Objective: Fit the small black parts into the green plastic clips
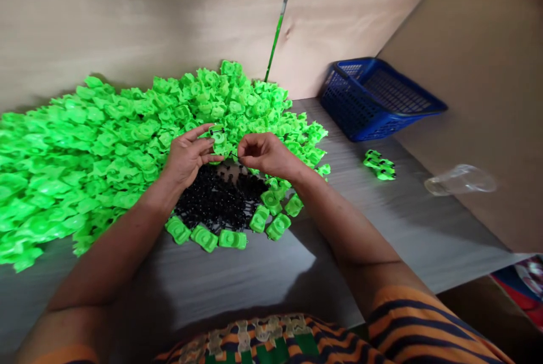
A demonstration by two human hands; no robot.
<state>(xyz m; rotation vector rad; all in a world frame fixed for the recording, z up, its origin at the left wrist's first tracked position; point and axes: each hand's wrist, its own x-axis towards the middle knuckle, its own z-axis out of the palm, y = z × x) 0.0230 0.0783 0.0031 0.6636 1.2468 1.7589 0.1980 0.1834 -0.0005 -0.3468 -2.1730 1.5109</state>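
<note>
A green toy car body is held between the thumb and fingers of my left hand, its underside up, with a black wheel axle across its upper end. To its right, my right hand pinches a small black axle piece near the car's lower end. Under both hands lies a heap of black wheel axles. Several green car bodies lie along the near side of that heap. A large pile of green car bodies spreads behind and to the left.
On the right stands a blue basket, tilted against the wall. Several green cars with black wheels sit in front of it. A clear plastic cup lies on its side near the table's right edge. A thin green stick leans on the back wall.
</note>
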